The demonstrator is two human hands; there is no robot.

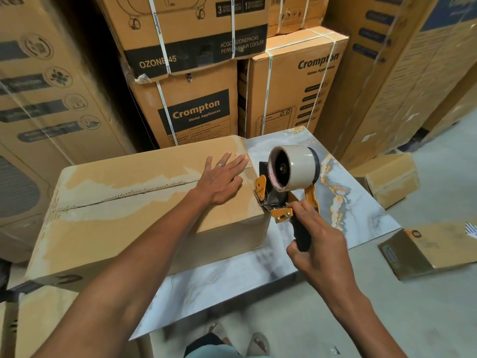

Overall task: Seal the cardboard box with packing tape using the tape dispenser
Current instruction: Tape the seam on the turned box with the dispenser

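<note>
Stacked cartons [196,107] wall off rear; tabletop [343,192] right free.

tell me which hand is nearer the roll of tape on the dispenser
Right. The right hand holds the tape dispenser by its black handle, just below the roll of tape. The left hand lies flat on the cardboard box, off to the roll's left.
</note>
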